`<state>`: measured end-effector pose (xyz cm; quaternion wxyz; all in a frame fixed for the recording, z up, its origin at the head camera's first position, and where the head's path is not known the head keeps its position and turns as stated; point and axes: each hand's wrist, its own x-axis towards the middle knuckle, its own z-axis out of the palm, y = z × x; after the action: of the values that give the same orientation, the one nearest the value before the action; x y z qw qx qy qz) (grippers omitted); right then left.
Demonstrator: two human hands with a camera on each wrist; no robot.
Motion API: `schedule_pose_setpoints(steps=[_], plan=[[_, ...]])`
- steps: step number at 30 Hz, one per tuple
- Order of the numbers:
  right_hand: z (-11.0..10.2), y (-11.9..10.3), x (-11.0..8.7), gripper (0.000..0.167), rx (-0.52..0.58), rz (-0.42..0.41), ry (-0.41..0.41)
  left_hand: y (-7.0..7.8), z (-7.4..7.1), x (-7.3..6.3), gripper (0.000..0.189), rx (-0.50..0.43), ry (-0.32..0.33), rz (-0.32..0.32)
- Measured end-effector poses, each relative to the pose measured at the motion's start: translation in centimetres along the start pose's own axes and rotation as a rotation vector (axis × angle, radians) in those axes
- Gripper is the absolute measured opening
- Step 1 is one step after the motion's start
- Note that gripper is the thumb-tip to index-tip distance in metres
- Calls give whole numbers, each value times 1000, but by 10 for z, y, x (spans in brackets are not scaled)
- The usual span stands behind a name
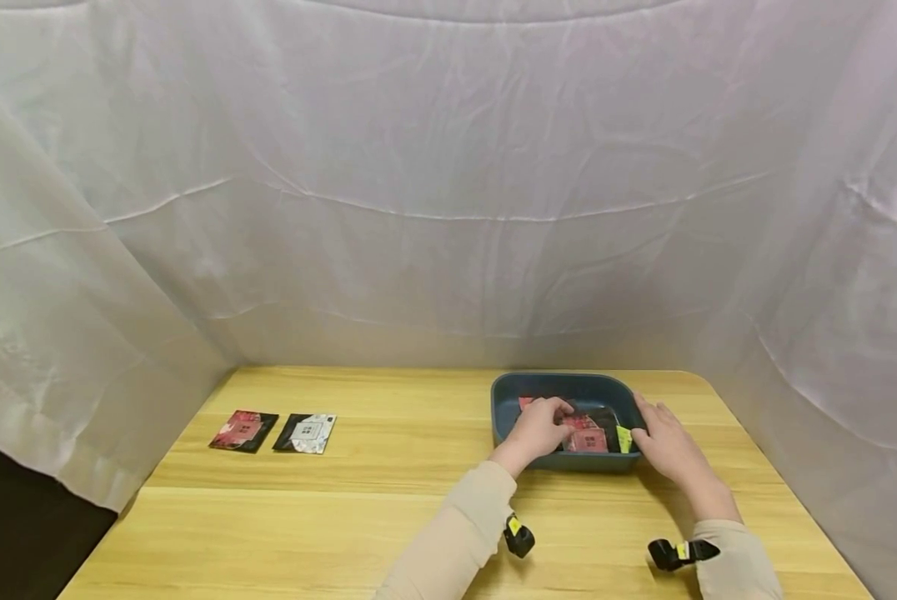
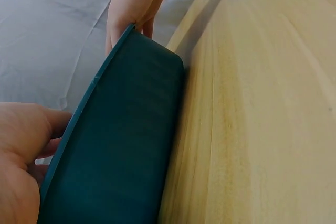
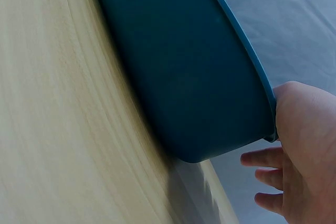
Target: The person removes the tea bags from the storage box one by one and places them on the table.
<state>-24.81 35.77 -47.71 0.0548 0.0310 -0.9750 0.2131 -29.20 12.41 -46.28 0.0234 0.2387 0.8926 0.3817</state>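
A dark blue-green plastic bin (image 1: 568, 463) stands at the back right of the table. Inside it lie several flat packets, among them a red and black packet (image 1: 588, 440) and a yellow-green piece (image 1: 624, 439). My left hand (image 1: 537, 429) reaches over the near rim, bent fingers among the packets; the wall hides its fingertips in the left wrist view, so I cannot tell whether it pinches one. At the right end my right hand (image 1: 669, 437) holds the rim, thumb inside. Its other fingers (image 3: 269, 157) extend outside the wall in the right wrist view.
Two more flat packets lie side by side on the left of the table: a red and black packet (image 1: 244, 431) and a white and black packet (image 1: 305, 433). Pale curtains (image 1: 448, 192) enclose the wooden table (image 1: 328, 525) at the back and sides.
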Motion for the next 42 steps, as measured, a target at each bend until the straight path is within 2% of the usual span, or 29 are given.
schedule_pose_setpoints(steps=[6, 11, 16, 24, 31, 36, 42], plan=[[0, 1, 0, 63, -3, -1, 3, 1, -1, -1, 11, -14, 34, -13], [0, 1, 0, 63, 1, -2, -1, 0, -2, 0, 10, -6, 55, 2], [0, 1, 0, 63, -2, -4, -3, -2, -4, -2, 12, -65, 71, 10], [0, 0, -1, 63, 1, 3, -2, -5, -14, -4, 12, -167, 81, -25], [-1, 0, 0, 63, 11, -1, 5, -11, -28, -5, 10, -173, 146, 20], [0, 1, 0, 63, 14, 0, 6, -17, -40, -5, 9, -275, 163, 19], [0, 3, 1, 63, 18, -3, 0, -24, -59, -11, 11, -410, 217, 2]])
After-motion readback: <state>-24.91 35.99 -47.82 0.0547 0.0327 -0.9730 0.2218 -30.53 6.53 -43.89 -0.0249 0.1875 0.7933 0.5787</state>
